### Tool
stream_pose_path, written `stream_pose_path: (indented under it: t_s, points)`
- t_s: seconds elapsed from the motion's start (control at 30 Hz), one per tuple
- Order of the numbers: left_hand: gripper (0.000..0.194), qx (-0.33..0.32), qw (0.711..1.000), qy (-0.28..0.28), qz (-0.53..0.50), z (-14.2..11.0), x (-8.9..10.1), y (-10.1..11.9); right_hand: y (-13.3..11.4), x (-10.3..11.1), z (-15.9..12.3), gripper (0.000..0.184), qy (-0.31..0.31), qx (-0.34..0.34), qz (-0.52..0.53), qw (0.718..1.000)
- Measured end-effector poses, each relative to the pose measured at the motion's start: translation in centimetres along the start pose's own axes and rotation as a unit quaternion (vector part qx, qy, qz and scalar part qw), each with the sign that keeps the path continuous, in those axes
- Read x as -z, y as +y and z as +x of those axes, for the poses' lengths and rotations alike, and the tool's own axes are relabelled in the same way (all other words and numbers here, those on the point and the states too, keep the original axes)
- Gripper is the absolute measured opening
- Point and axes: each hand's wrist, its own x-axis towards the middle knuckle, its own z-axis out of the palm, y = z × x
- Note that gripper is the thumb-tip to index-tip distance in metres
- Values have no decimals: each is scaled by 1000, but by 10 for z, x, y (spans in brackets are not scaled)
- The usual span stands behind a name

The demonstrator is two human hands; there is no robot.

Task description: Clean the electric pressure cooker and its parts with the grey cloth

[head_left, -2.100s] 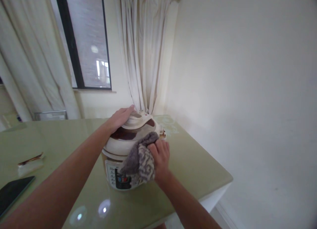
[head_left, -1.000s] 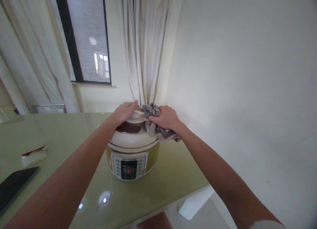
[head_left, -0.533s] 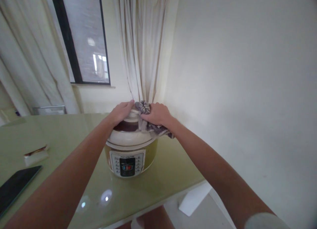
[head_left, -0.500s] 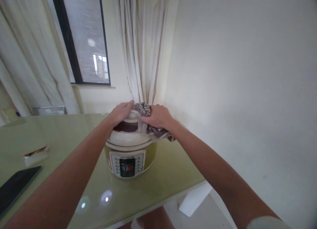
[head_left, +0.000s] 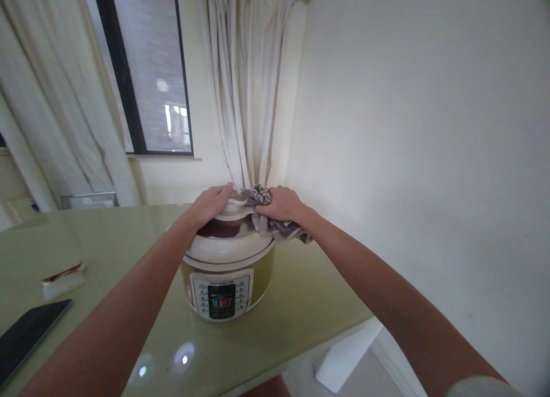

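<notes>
An electric pressure cooker (head_left: 230,251) stands on the green table, its control panel (head_left: 222,294) facing me. My left hand (head_left: 210,204) is closed on the left side of the lid handle (head_left: 236,200) on top; most of its fingertips are hidden behind the handle. Bunched in my right hand (head_left: 285,204) is a grey-and-white patterned cloth (head_left: 258,195), pressed against the right side of the lid top. The cloth's loose end (head_left: 292,231) hangs below that hand, over the lid's right edge.
A dark tablet or large phone (head_left: 30,334) lies on the glossy green table (head_left: 301,305) at left, near a small whitish packet (head_left: 63,282). Curtains (head_left: 249,87) hang behind the cooker, and a plain wall (head_left: 412,128) rises on the right.
My right hand and the cloth have shifted right across the lid top, uncovering more of the handle. My left hand keeps its place there. The whole view has tilted up slightly.
</notes>
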Motion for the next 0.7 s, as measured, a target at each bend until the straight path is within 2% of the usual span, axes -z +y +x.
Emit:
stream_pose_path:
  t_s: [0.13,0.23,0.3,0.37,0.43,0.5,0.6,0.67,0.7]
  points:
    - [77,1,1000,-3,-12,-1,0,0,-7,-1,-43,34,-8,135,82,987]
    - [73,-3,1000,-10,-16,-2,0,-1,4,-6,-49,23,-14,170,160,972]
    - [72,-3,1000,-10,-12,-2,-1,-1,15,-9,-35,19,-2,122,187,975]
    - [72,0,1000,-6,-2,-3,0,0,22,-9,-15,22,10,41,174,984]
    - [73,2,1000,-4,5,-4,0,3,21,-6,-3,29,22,-28,113,993]
    - [74,1,1000,-5,7,-5,1,6,12,-4,-6,38,36,-48,36,998]
    - [73,0,1000,-6,13,-6,2,7,-4,-15,-43,42,91,6,7,996]
    - [72,-1,1000,0,15,-4,1,5,-8,-41,-76,45,151,93,89,980]
    - [72,-1,1000,2,16,-3,0,4,-7,-60,-93,52,181,144,139,963]
